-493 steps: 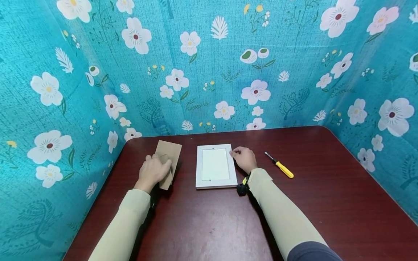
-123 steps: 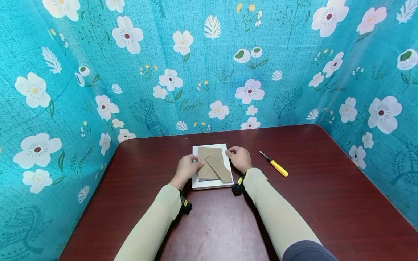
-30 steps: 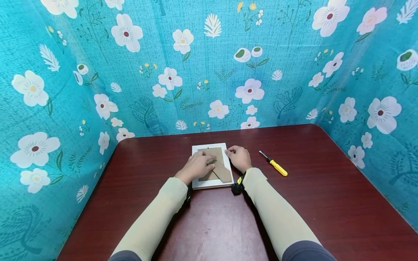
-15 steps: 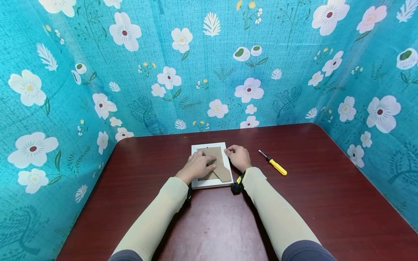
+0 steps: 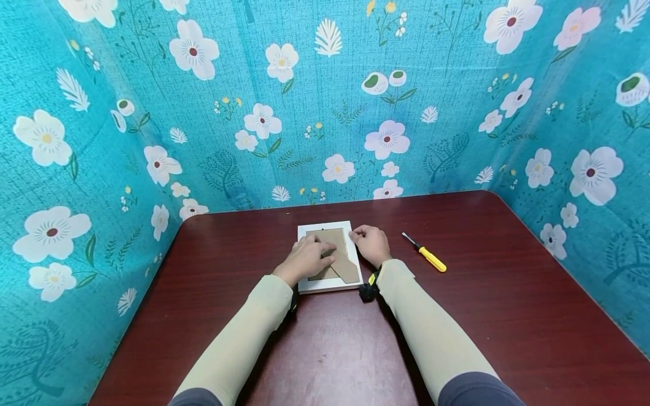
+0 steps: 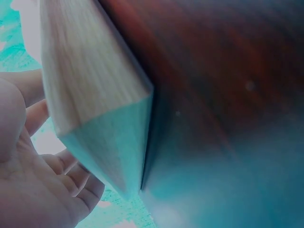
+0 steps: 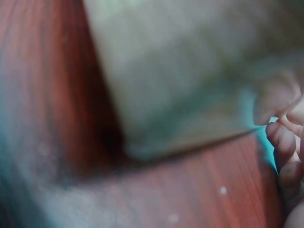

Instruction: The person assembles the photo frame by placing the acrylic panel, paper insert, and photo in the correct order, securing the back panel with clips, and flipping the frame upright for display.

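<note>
A white picture frame [image 5: 355, 265] lies back side up on the dark red table, its wooden side large in the left wrist view. Set within its border is a brown backing board [image 5: 335, 237] with an angled stand flap [image 5: 347, 272]. My left hand [image 5: 304, 258] rests across the left part of the board, fingers spread out over it and hiding that part. At the frame's right border, my right hand [image 5: 373, 246] has its fingers curled, with thumb and forefinger pinching the edge. The right wrist view is blurred, but shows the thumb right at the frame's side.
To the right of the frame lies a screwdriver [image 5: 431, 259] with a yellow handle, its tip pointing away to the left. A blue floral cloth [image 5: 304, 113] hangs behind the table [image 5: 228, 237] and along both sides.
Earlier the backing board was under my left hand, left of the frame; it then came into the frame. My left hand has since flattened onto it. In the last second, almost nothing moved.
</note>
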### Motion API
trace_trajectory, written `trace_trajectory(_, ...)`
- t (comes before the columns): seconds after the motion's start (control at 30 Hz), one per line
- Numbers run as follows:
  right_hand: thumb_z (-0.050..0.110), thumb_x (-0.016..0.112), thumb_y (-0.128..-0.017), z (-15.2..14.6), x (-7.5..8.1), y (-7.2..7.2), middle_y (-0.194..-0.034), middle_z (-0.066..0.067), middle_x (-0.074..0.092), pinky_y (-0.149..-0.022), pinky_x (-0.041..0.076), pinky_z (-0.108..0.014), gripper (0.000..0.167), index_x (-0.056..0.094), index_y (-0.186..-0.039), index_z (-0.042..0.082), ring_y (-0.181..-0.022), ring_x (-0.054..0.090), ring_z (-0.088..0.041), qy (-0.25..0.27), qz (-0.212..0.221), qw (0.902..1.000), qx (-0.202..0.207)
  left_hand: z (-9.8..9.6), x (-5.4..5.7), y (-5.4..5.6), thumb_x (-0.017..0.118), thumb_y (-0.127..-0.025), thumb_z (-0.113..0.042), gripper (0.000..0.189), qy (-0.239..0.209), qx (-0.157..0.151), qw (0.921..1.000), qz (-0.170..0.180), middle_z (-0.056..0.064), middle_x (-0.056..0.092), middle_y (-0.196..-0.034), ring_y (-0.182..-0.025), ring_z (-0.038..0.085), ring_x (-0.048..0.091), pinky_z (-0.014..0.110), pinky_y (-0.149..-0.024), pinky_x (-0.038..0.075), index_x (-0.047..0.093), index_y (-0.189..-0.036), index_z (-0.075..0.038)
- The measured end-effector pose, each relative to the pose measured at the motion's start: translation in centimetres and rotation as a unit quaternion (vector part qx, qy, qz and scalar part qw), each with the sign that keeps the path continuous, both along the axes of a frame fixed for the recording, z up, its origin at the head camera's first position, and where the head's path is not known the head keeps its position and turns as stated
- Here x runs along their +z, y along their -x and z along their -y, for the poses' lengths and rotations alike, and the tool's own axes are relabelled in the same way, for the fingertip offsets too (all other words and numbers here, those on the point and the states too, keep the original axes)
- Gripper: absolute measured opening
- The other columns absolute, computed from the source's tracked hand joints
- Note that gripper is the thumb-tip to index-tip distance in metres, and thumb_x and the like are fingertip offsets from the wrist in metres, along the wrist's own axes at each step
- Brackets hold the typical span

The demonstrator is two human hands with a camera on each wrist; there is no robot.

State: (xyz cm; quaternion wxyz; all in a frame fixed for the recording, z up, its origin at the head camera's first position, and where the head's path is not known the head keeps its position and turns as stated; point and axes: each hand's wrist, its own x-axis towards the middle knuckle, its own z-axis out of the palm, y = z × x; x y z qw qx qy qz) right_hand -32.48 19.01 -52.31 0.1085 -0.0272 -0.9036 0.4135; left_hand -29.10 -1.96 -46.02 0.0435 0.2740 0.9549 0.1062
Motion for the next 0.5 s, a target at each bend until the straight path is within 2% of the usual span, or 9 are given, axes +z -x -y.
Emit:
trace_trajectory(0.23, 0.036, 0.064, -0.093, -0.03, -0.04, 0.01, -0.076, 0.003, 0.065, -0.07, 0.045, -0.038, 0.021, 0.071, -0.091, 0.016, -0.072, 0.057, -0.02, -0.008, -0.013, 0.9999, -0.002, -0.1, -0.07, 0.1, 0.06, -0.097, -0.038, 0.037, -0.009, -0.011, 0.9999, 0.003, 0.006, 0.053, -0.12, -0.109, 0.022, 0.046, 0.044, -0.089, 0.039, 0.061, -0.134, -0.03)
trace_trajectory(0.5, 0.037, 0.063, -0.094, 0.05, -0.19, 0.03, -0.079, 0.006, 0.066, -0.071, 0.045, -0.038, 0.021, 0.071, -0.092, 0.017, -0.075, 0.058, -0.018, 0.0, -0.004, 1.0, 0.002, 0.08, 0.11, 0.03, 0.062, -0.097, -0.035, 0.035, -0.027, -0.03, 0.9991, 0.013, 0.007, 0.052, -0.12, -0.11, 0.024, 0.046, 0.045, -0.087, 0.039, 0.063, -0.131, -0.028)
